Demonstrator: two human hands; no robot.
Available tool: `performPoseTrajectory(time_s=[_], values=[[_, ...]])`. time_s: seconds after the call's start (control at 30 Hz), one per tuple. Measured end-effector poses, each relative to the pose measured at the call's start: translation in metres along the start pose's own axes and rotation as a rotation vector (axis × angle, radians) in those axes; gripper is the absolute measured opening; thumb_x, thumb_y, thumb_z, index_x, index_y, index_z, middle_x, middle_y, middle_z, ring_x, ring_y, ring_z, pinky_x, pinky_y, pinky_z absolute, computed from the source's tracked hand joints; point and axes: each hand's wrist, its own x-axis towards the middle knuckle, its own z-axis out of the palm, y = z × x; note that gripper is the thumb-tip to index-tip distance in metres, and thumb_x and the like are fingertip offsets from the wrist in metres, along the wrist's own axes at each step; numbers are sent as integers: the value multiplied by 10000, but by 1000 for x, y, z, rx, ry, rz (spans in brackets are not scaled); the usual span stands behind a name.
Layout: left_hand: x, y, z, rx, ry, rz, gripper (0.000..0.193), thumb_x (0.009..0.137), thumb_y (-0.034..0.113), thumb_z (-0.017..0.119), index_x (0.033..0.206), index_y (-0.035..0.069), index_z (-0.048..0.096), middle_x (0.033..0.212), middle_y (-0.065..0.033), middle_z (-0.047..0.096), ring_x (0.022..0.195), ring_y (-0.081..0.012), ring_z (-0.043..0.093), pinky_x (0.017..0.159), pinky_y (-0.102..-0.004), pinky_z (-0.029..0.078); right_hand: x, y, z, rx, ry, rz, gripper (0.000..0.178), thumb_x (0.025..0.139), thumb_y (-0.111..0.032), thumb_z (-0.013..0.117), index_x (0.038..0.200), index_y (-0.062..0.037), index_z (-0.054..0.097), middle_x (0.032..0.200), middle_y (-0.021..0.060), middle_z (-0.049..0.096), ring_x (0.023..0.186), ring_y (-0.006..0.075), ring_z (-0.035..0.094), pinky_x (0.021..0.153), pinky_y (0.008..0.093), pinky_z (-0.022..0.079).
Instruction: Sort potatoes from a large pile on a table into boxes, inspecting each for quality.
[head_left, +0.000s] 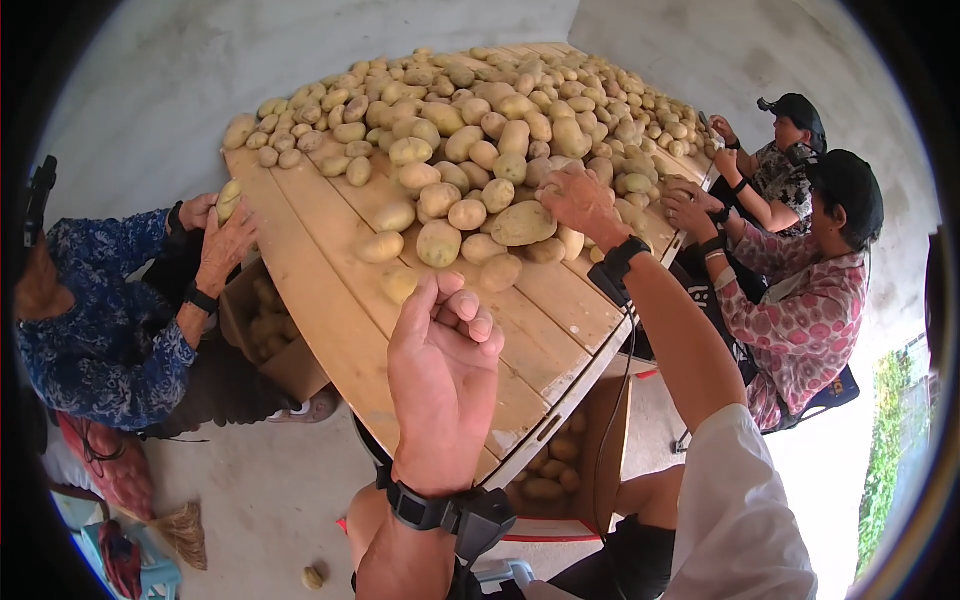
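Note:
My left hand (445,370) is raised palm up above the near end of the wooden table, its fingers loosely curled and the palm bare. Just beyond its thumb lies a yellowish potato (399,285). Over the front of the potato pile (480,120) reaches my right hand (585,203), fingers bent and apart among the potatoes. Its fingertips are beside a large greenish, speckled potato (524,224); their undersides are hidden. Black straps with small devices circle both my wrists.
The plank table (320,240) stands against a grey wall. At left a person (100,310) holds a potato (229,200); two more people (790,290) work at right. Cardboard boxes of potatoes (610,450) stand below. A cable (618,410) hangs from my right wrist. One potato (313,577) lies on the floor.

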Motion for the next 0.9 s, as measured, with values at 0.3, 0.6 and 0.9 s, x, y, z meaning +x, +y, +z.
performPoseTrajectory(time_s=[0.3, 0.6, 0.9], values=[[0, 9, -8, -32, -38, 46, 184, 1099, 217, 509, 1020, 79, 601, 819, 7, 546, 705, -121, 519, 620, -293, 431, -89, -51, 29, 35, 105, -476, 340, 1026, -342, 550, 1241, -137, 716, 1305, 143, 609, 1306, 405, 500, 1082, 497, 453], [10, 59, -23, -20, 1, 252, 156, 1105, 193, 515, 1046, 76, 599, 851, 5, 560, 730, -130, 540, 642, -289, 453, -145, -85, 17, 29, -21, -578, 472, 1031, -351, 582, 1383, -36, 599, 1484, 154, 478, 1447, 386, 384, 1186, 480, 397], [6, 85, -35, -7, 52, 352, 160, 1101, 196, 520, 1040, 74, 603, 855, 8, 556, 734, -123, 538, 650, -301, 450, -145, -91, 13, -2, -160, -456, 559, 1019, -385, 594, 1471, -63, 529, 1612, 151, 402, 1501, 355, 356, 1202, 453, 387]])
